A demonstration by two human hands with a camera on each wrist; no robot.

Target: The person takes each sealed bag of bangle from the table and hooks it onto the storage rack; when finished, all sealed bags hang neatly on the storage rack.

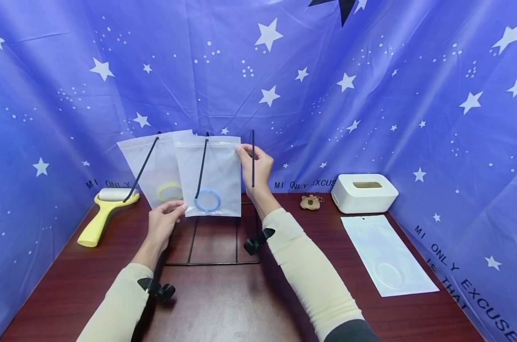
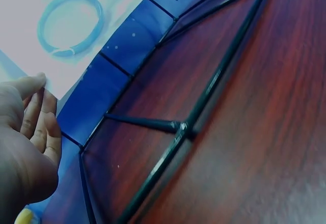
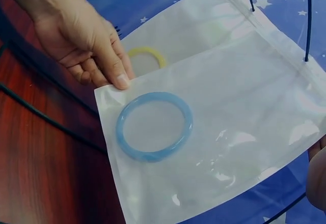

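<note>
A white zip bag (image 1: 221, 166) with a blue bangle (image 3: 155, 127) inside hangs by its top hole on a black hook of a wire rack (image 1: 211, 263). My left hand (image 1: 164, 221) pinches the bag's lower left corner between thumb and fingers. At the upper right edge, my right hand (image 1: 258, 166) pinches the same bag, with another hook rod (image 1: 253, 159) passing in front of that hand. A second zip bag (image 1: 145, 156), holding a yellow bangle (image 3: 146, 56), hangs on the hook to the left, partly hidden behind the first.
At the left lies a yellow-handled lint roller (image 1: 98, 216). A white tissue box (image 1: 365, 194) stands at the back right, beside a small tan pouch-like trinket (image 1: 311, 203). Another white zip bag (image 1: 384, 251) with a pale ring inside lies flat on the table (image 1: 215, 304). Blue star-patterned cloth (image 1: 224, 61) surrounds the table.
</note>
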